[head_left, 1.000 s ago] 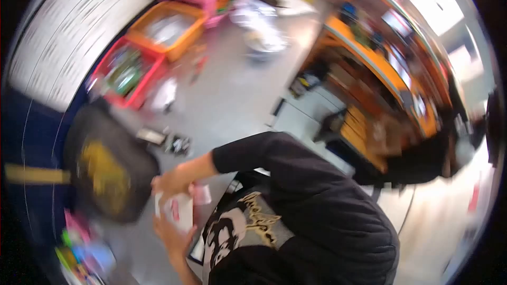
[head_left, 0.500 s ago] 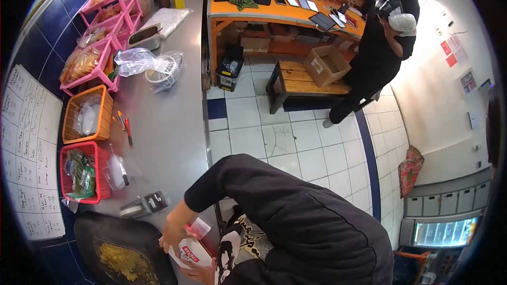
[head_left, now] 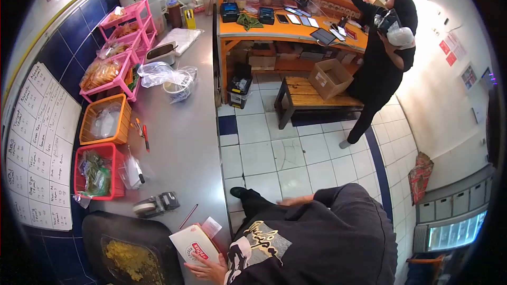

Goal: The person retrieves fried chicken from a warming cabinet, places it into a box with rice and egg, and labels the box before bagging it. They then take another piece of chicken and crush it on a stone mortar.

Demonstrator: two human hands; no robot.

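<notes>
A white box with a red label (head_left: pixel 193 245) sits at the edge of a steel counter (head_left: pixel 185 126), between a dark tray (head_left: pixel 95 232) and the wearer's body; the left hand (head_left: pixel 208 271) grasps its lower side, fingers across the face, seemingly to steady it; the right hand (head_left: pixel 296 200) hangs away from the counter, fingers loosely extended, apparently holding nothing, though its palm is hidden.

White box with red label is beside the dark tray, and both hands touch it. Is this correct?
Not both: in the head view, only the left hand touches the white box, beside the dark tray; the right hand is away.
</notes>
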